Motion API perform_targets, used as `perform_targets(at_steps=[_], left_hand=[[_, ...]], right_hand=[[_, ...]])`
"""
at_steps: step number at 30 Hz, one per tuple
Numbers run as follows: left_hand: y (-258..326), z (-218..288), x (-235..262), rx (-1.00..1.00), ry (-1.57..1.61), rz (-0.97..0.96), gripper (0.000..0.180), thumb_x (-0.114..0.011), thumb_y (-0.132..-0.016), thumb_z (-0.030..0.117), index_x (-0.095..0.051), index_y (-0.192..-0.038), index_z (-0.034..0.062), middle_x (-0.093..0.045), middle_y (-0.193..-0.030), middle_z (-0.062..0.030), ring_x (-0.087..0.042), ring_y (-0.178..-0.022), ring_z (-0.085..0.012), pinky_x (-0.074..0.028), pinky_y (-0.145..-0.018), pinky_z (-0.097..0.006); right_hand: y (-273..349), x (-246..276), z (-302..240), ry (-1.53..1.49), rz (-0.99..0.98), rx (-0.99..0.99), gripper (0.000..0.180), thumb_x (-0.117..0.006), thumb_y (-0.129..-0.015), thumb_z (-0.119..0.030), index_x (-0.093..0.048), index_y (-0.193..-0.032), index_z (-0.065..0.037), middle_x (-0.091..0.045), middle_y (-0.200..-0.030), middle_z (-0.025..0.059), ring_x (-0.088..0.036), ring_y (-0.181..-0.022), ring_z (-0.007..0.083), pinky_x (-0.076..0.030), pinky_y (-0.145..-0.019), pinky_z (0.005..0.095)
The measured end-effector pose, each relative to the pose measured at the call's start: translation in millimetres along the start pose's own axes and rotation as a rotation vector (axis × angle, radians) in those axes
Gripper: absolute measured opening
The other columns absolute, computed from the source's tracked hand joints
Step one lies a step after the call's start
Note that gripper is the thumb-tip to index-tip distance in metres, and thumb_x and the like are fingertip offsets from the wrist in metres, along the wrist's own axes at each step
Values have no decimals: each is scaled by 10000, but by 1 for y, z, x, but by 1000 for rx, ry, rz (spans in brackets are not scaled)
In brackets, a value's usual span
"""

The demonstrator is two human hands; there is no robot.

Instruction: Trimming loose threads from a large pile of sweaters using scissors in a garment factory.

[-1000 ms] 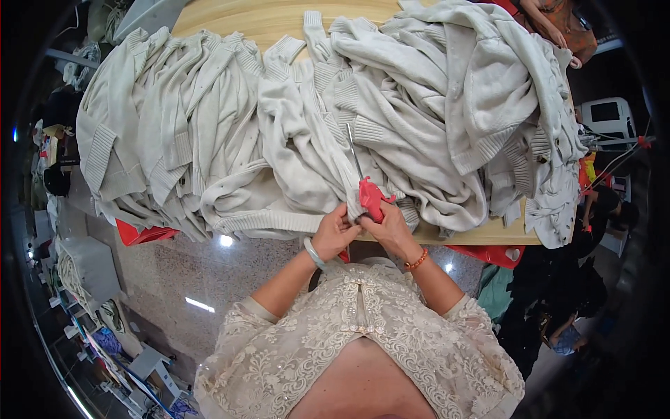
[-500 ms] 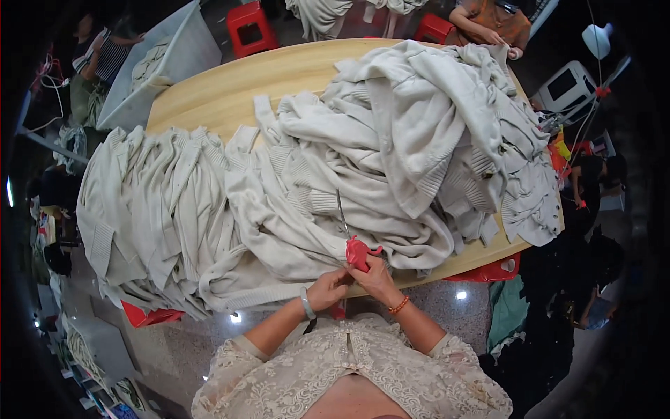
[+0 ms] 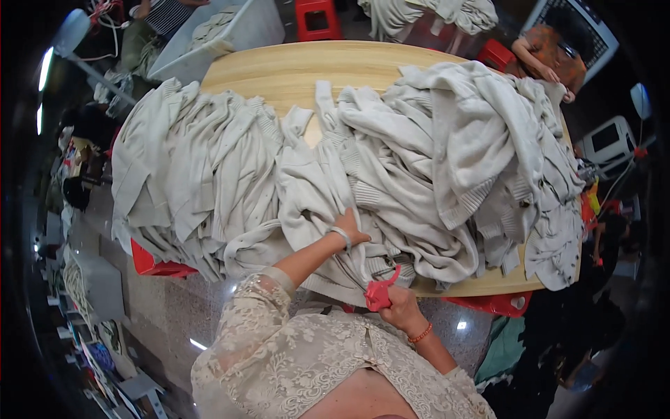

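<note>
Left hand point(image 3: 352, 230) grip pinches a cream sweater point(image 3: 314, 188); right hand point(image 3: 399, 307) (fist closed) clamps red clippers point(image 3: 379, 293).

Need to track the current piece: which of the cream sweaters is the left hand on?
The sweater at the near middle, between the flat stack and the heaped pile. The left hand presses on it; the others go untouched.
</note>
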State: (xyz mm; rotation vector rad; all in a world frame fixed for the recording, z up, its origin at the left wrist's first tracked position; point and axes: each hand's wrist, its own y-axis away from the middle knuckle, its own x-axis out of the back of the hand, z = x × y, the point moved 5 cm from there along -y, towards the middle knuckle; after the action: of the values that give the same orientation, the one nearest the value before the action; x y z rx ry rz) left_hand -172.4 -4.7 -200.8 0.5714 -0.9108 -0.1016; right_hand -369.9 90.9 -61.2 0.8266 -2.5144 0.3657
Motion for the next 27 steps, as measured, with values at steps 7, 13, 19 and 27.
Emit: perform_targets(at_steps=[7, 13, 19, 27], left_hand=[[-61, -67, -1, 144, 553, 39, 222, -716, -701, 145, -660, -828, -28, -688, -847, -145, -673, -729, -253, -534, -674, -373], [-29, 27, 160, -188, 1590, -122, 228, -524, -943, 213, -584, -1076, 38, -665, -988, -76, -655, -919, -230, -543, -807, -402], [-5, 10, 233, -472, 1468, 267, 172, -556, -937, 167, -609, -1077, 81, -657, -927, -17, -623, -816, -108, -517, -744, -290], [-21, -149, 47, 387, 1713, 111, 337, -512, -951, 206, -541, -1219, 4, -656, -1110, -132, -633, -1037, -265, -502, -949, -437]], right_hand=[[14, 12, 1, 74, 35, -1, 211, -641, -672, -29, -678, -870, -94, -635, -744, 141, -624, -663, 330, -490, -585, 379], [-5, 33, -11, 128, 194, 12, 137, -663, -690, -61, -642, -826, -63, -618, -729, 134, -610, -632, 331, -479, -549, 389], [-24, 43, -48, 207, 83, 173, 382, -716, -707, -83, -683, -1088, -85, -652, -786, 122, -623, -651, 303, -482, -569, 374], [35, -42, 44, 434, -477, -183, 168, -595, -733, -100, -585, -877, -13, -631, -822, 193, -635, -740, 367, -501, -658, 464]])
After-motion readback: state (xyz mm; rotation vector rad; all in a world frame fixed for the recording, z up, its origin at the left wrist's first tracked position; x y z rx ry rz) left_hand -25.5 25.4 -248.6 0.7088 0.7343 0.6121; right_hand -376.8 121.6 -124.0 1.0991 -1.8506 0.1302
